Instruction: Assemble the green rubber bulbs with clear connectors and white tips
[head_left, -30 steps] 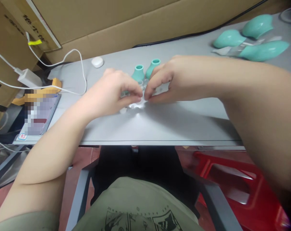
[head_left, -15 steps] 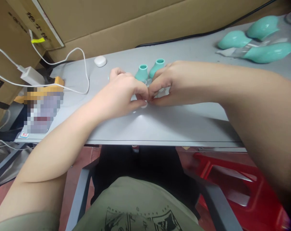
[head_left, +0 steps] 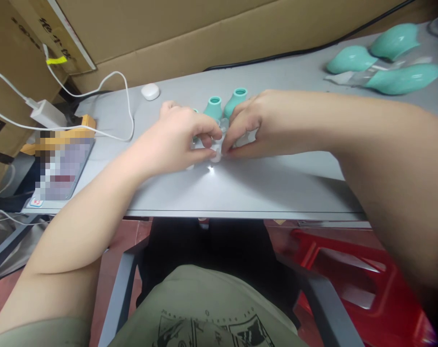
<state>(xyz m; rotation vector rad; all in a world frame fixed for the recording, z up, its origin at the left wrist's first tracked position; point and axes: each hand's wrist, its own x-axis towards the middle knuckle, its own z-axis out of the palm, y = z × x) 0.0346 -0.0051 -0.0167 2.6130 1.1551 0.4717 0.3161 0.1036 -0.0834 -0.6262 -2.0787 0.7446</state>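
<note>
My left hand (head_left: 184, 135) is over the grey table, thumb and forefinger apart. Its thumb tip is at a small translucent plastic piece (head_left: 217, 154); whether they touch I cannot tell. Close on its right, my right hand (head_left: 246, 123) has thumb and forefinger pinched together at that piece's edge, and the fingers hide part of it. Behind the hands stand two teal rubber bulbs, one (head_left: 214, 109) in the middle and one (head_left: 237, 100) to its right, open necks upward. More clear parts show beneath my right palm, mostly hidden.
Several teal bulbs with clear tips (head_left: 403, 79) lie at the back right. A white round case (head_left: 150, 91), a white charger (head_left: 48, 114) with cables and a blurred phone-like slab (head_left: 65, 168) are on the left. A red plastic stool (head_left: 363, 289) stands below right.
My left hand has shifted slightly left, and its thumb and forefinger have spread, showing more of the translucent piece. My right hand has hardly moved.
</note>
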